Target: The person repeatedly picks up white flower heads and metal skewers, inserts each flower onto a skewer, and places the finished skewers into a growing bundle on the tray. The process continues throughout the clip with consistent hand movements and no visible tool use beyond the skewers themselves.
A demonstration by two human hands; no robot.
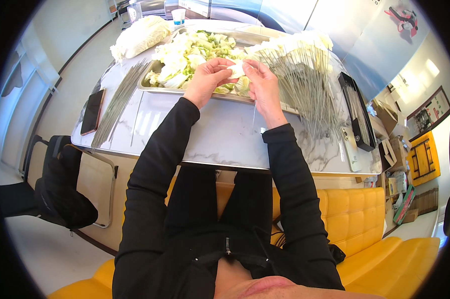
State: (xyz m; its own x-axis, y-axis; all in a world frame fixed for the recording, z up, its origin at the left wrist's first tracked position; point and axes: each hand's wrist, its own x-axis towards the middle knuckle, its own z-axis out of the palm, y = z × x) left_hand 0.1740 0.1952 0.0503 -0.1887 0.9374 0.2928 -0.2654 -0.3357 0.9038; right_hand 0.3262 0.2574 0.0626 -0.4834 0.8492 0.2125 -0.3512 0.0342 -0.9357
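Over the metal tray (165, 90), my left hand (209, 77) pinches one side of a pale cabbage leaf piece (236, 70). My right hand (263, 85) has its thumb and fingers at the other side of that piece. A thin metal skewer (254, 116) runs through my right hand and points down toward the table's near edge. Chopped cabbage (198, 52) fills much of the tray beneath and beyond my hands. To the right, a large bundle of skewers (311, 89) leans across the tray, with cabbage pieces (303, 43) at the far ends.
Loose skewers (120, 101) and a dark phone (93, 112) lie at the left of the marble-patterned table (225, 149). A whole napa cabbage (142, 35) and paper cup (178, 17) stand behind. At right are a black box of skewers (355, 112) and a light phone (350, 149).
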